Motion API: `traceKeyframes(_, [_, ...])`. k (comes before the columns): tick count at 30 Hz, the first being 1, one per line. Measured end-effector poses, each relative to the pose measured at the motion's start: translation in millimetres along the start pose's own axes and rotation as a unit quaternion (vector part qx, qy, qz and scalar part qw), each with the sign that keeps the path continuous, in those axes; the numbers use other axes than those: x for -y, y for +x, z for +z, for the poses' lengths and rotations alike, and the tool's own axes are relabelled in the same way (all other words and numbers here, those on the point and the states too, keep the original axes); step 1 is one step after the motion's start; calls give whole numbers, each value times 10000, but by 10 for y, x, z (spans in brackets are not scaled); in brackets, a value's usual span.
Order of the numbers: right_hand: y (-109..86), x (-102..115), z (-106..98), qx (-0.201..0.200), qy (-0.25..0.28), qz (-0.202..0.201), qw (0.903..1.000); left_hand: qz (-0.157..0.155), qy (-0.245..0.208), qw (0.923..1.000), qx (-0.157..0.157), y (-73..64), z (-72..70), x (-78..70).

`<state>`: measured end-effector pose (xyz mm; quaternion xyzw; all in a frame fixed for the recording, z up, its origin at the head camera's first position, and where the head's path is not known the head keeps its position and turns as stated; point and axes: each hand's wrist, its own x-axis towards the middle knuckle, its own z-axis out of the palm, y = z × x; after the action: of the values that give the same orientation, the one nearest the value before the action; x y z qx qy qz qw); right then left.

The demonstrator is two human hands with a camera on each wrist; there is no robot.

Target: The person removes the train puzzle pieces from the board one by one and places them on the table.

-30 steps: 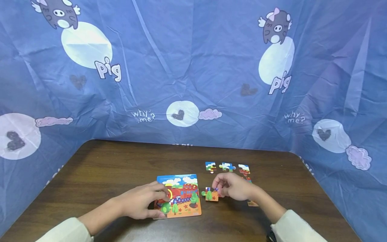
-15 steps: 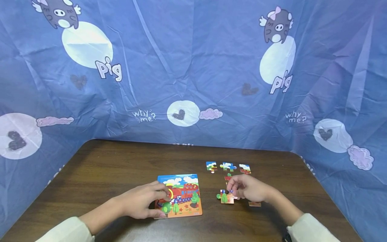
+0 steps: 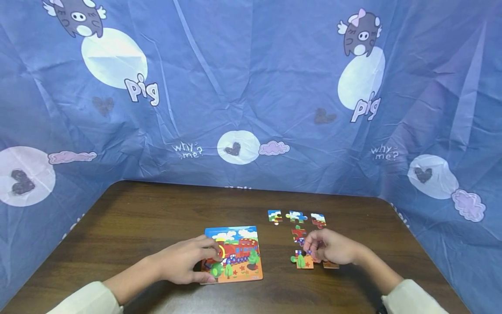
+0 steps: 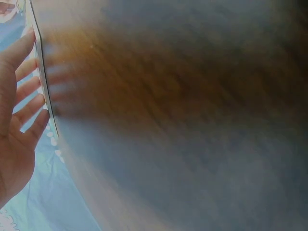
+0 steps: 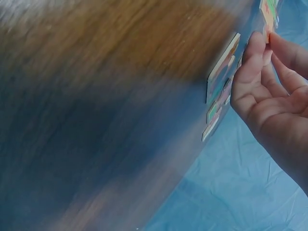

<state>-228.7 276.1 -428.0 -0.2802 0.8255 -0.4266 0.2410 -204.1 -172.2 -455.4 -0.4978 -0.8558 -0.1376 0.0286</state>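
My left hand (image 3: 187, 260) rests on the left part of a square picture board (image 3: 243, 253) showing a red train. In the left wrist view its fingers (image 4: 30, 86) are spread and fairly straight against the board. My right hand (image 3: 333, 247) pinches the right side of a jigsaw puzzle piece (image 3: 304, 261) with a green tree and an orange ground. In the right wrist view, thumb and fingertips meet at the edge of that piece (image 5: 267, 21). Just behind it lies a red train piece (image 3: 298, 234). An orange piece (image 3: 331, 264) is partly hidden under the hand.
Along the back of the pieces lie a left sky piece (image 3: 274, 215), a middle cloud piece (image 3: 296, 216) and a right sky piece (image 3: 318, 219). The brown wooden table (image 3: 164, 209) ends at a blue printed cloth (image 3: 243, 87) at the back and sides.
My right hand has carried the tree piece to the right, away from the picture board and in front of the red train piece, which has come into view. My left hand stays put.
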Motion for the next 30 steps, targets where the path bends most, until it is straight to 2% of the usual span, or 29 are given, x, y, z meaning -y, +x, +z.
traceKeyframes(9, [4,10,-12,-98,-240,143,9996,-123,-41,9999,97,0,0,-2])
traceKeyframes(16, [8,-6,-10,-169,-515,228,9983,-111,-3,9999,58,0,-8,-19])
traceKeyframes(30, [4,2,-23,-207,-414,157,9988,-6,141,9999,17,1,-18,-34])
